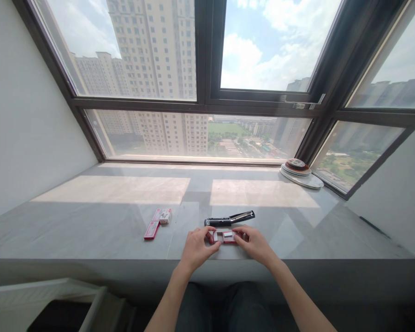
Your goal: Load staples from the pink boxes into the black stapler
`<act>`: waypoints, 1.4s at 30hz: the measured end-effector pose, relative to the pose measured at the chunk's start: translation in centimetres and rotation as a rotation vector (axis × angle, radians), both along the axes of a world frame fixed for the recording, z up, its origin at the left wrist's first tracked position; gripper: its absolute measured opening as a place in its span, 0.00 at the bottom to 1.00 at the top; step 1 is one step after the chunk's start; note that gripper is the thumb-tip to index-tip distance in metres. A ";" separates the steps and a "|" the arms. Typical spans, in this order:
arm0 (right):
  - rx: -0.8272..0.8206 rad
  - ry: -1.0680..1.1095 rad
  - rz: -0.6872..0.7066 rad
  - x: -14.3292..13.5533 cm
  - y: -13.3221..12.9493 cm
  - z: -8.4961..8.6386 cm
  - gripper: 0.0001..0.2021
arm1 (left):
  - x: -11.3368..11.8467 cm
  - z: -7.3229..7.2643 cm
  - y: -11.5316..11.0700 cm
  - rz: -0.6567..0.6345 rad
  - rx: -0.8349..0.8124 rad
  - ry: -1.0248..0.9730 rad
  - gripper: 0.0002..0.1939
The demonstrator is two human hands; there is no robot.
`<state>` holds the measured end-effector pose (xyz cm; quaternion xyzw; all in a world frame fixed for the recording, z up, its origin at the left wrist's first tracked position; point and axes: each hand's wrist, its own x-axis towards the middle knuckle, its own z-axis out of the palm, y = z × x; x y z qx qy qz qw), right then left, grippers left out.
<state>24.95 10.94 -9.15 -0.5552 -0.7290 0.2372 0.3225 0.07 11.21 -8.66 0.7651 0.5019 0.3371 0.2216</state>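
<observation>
On the pale stone sill, my left hand (199,246) grips the left end of a small red and white box (220,237) between thumb and fingers. At the box's right end, my right hand (253,243) pinches the part that holds a small light grey piece (227,234). A gap shows between the box's two parts. Just beyond both hands lies a black stapler (224,221), its top arm swung open to the right. Farther left are flat red and white boxes (151,230) and a small white box (165,216).
A stack of round plates or mats (299,171) sits at the back right near the dark window frame. The stone sill (100,240) ends at a front edge just below my hands. A white rack-like object (44,295) stands at lower left.
</observation>
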 end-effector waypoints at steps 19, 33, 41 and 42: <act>0.060 -0.197 0.133 -5.3 2.7 3.3 0.11 | -1.7 -1.0 4.2 0.110 0.053 0.186 0.15; 0.046 -0.246 0.158 -5.6 4.6 3.0 0.14 | -1.9 -1.2 3.0 0.123 0.005 0.127 0.17; -0.015 -0.227 0.092 -5.1 2.3 3.3 0.12 | -1.9 -1.3 3.0 0.126 0.011 0.116 0.16; -0.023 -0.186 0.111 -4.9 2.0 3.2 0.13 | -1.9 -1.3 3.0 0.128 0.010 0.115 0.16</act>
